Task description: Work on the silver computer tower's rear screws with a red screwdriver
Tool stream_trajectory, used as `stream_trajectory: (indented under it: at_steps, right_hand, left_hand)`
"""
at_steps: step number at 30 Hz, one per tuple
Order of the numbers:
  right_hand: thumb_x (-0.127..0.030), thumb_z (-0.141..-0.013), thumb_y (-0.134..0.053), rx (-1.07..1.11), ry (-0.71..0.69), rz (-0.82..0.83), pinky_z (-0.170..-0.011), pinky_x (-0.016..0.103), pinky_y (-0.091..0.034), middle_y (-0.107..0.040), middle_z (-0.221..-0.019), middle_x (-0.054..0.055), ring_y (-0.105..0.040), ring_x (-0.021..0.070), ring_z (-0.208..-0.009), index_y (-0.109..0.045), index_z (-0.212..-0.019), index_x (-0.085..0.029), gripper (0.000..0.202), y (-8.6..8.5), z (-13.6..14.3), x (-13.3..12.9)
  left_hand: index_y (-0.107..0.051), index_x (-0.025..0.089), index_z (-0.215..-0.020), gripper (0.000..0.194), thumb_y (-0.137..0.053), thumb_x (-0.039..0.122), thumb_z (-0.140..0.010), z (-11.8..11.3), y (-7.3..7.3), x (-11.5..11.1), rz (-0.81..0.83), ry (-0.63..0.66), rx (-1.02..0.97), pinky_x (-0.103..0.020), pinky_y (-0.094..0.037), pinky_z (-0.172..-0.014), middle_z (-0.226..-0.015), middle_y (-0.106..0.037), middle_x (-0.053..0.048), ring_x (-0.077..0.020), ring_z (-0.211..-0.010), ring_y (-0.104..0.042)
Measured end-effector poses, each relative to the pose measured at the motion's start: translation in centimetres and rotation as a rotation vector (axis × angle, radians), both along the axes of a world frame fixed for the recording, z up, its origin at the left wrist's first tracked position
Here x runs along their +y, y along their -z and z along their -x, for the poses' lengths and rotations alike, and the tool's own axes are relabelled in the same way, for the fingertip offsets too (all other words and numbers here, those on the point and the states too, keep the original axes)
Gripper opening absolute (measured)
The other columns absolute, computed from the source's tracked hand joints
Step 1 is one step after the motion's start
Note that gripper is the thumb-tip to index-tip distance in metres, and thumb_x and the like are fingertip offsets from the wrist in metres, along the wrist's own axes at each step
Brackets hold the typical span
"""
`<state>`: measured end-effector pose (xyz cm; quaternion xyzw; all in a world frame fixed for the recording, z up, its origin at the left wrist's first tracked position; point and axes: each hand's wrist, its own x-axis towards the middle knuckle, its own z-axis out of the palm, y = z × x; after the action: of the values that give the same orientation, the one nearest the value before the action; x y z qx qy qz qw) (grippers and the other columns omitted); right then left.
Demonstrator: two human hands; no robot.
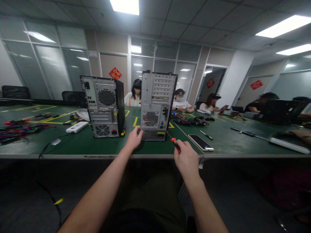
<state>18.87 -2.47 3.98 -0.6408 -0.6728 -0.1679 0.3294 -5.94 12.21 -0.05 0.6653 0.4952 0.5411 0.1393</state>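
Observation:
A silver computer tower (157, 87) stands upright on the green table, its back panel facing me. My left hand (135, 138) rests against its lower left edge, thumb near the panel, some fingers hidden. In my right hand (186, 153) is a screwdriver (173, 140) with a red and black handle, gripped in closed fingers. Its thin shaft points up and left to the tower's lower right edge; whether the tip touches is too small to tell. Left of this tower stands a second one (102, 103), black-sided, also with its back towards me.
A phone (201, 142) and a small pen-like tool (206, 135) lie right of my right hand. Cables (194, 120) are heaped behind them, more wires (19, 131) at far left. A white device (77, 127) lies left of the black-sided tower. People sit across the table (150, 149).

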Motion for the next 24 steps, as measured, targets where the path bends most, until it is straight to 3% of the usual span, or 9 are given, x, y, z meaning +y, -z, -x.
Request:
stream_trajectory:
  at_steps: [4, 8, 15, 19, 24]
  right_hand:
    - [-0.022, -0.096, -0.056, 0.040, -0.035, 0.010, -0.066, 0.029, -0.033, -0.066, -0.095, 0.006, -0.060, 0.0197, -0.077, -0.066, -0.111, -0.021, 0.018, -0.1, 0.2, 0.0]
    - [-0.032, -0.097, -0.054, 0.269, -0.034, 0.058, -0.066, 0.029, -0.034, -0.069, -0.084, 0.005, -0.063, 0.0207, -0.073, -0.063, -0.102, -0.023, 0.014, -0.3, 0.1, 0.1]
    - [-0.052, -0.095, -0.051, 0.582, 0.011, 0.180, -0.064, 0.029, -0.038, -0.068, -0.073, 0.004, -0.066, 0.0241, -0.072, -0.062, -0.096, -0.023, 0.031, -0.3, -0.6, 1.1]
    - [-0.046, -0.095, -0.053, 0.477, -0.025, 0.124, -0.064, 0.028, -0.036, -0.068, -0.074, 0.003, -0.064, 0.0224, -0.069, -0.060, -0.096, -0.024, 0.024, -0.3, -0.4, 0.9]
    - [-0.026, -0.095, -0.057, 0.118, 0.001, 0.062, -0.063, 0.028, -0.030, -0.067, -0.086, 0.005, -0.060, 0.0195, -0.072, -0.063, -0.106, -0.022, 0.013, -0.3, 0.1, 0.0]
  left_hand:
    - [-0.063, 0.021, -0.104, 0.016, -0.053, 0.029, -0.095, -0.1, 0.0, 0.0, -0.007, 0.007, -0.004, -0.035, -0.052, -0.090, -0.101, -0.073, -0.008, -0.0218, -0.093, -0.068]
    - [-0.063, 0.021, -0.104, 0.016, -0.053, 0.030, -0.095, -0.1, -0.1, -0.2, -0.006, 0.009, -0.012, -0.035, -0.052, -0.089, -0.100, -0.073, -0.007, -0.0218, -0.092, -0.068]
    - [-0.064, 0.021, -0.103, 0.016, -0.054, 0.029, -0.094, -0.1, -0.3, -0.4, 0.002, 0.008, -0.016, -0.033, -0.052, -0.088, -0.099, -0.073, -0.006, -0.0210, -0.092, -0.067]
    - [-0.063, 0.021, -0.103, 0.016, -0.053, 0.029, -0.094, -0.1, -0.3, -0.4, -0.002, -0.005, 0.003, -0.035, -0.052, -0.089, -0.099, -0.073, -0.007, -0.0213, -0.093, -0.067]
    - [-0.063, 0.022, -0.104, 0.016, -0.052, 0.031, -0.095, -0.1, -0.3, -0.5, 0.001, 0.006, 0.002, -0.034, -0.052, -0.089, -0.100, -0.073, -0.006, -0.0207, -0.093, -0.067]
